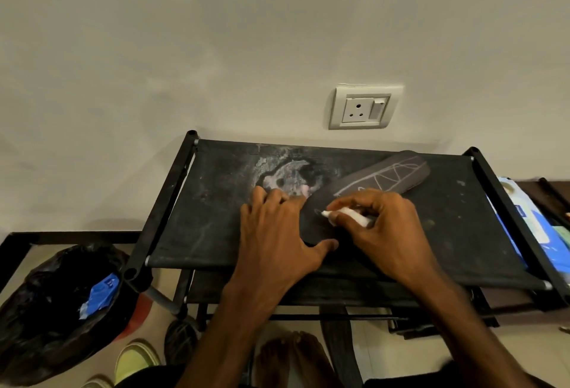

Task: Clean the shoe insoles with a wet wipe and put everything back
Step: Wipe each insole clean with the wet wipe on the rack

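A dark insole (317, 221) lies on the black fabric top of a shoe rack (216, 221). My left hand (277, 233) presses flat on its left side with fingers spread. My right hand (382, 227) grips a rolled white wet wipe (348, 214) and holds its tip against the insole. A second grey insole (388, 176) with white line markings lies further back, pointing to the right rear corner.
A blue and white wipes pack (524, 224) leans at the rack's right edge. A black bin bag (61, 304) with blue scrap stands on the floor at left. Shoes (135, 360) and my bare feet (290, 357) are below. A wall socket (362, 108) is behind.
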`<state>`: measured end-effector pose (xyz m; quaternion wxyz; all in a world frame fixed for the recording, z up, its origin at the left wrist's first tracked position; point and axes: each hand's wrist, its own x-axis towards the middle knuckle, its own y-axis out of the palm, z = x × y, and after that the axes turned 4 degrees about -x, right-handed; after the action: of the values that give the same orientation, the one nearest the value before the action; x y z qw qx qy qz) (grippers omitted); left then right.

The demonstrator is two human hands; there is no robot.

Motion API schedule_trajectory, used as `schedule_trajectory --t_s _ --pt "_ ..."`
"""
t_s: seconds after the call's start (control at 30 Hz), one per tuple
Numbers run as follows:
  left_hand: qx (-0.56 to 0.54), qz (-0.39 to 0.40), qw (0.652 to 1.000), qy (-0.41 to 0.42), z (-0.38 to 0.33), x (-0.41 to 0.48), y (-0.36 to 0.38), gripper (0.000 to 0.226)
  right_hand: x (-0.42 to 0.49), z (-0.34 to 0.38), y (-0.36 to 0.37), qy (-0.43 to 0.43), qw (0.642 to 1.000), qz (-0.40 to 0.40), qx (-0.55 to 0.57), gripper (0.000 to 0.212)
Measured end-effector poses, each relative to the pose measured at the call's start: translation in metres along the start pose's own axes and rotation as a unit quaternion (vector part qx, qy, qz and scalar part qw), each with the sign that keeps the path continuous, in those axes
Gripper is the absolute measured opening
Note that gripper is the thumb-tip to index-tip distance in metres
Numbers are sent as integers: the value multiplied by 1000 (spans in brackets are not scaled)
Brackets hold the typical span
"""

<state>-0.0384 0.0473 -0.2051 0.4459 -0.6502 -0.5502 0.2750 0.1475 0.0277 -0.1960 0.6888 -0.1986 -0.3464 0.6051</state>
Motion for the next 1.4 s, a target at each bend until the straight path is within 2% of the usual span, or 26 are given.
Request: schedule_trajectory --t_s 0.2,0.37,0.47,0.63,0.73,0.93,1.03,1.17,1.3,1.4 --pt "-25 17 1000 3 -1 1 3 96 -2 -9 -13 13 999 5 -51 14" --pt "-60 -12 998 10 1 1 4 93 -7 -10 -1 -50 991 37 -117 17" --pt "-62 -17 998 15 3 2 5 92 -9 -10 4 -75 989 52 -114 17" --pt "-52 -22 998 33 -2 0 7 93 -3 -22 -10 -34 994 12 -108 16" --pt "-81 -10 995 51 -6 1 8 87 -4 -23 -8 -35 993 15 -109 14" --pt "-116 8 992 41 -11 2 14 73 -7 -14 -2 -76 987 76 -115 18" --pt "-113 15 993 36 -10 1 16 75 -2 -21 -9 -48 986 74 -144 17" --pt "-111 10 993 34 -11 0 16 76 1 -31 -18 6 980 26 -196 13" --pt "-108 4 994 32 -10 1 15 71 -7 -17 -6 -66 981 80 -166 15" --pt "-106 3 994 34 -9 1 15 71 -7 -14 -5 -72 984 114 -119 17"
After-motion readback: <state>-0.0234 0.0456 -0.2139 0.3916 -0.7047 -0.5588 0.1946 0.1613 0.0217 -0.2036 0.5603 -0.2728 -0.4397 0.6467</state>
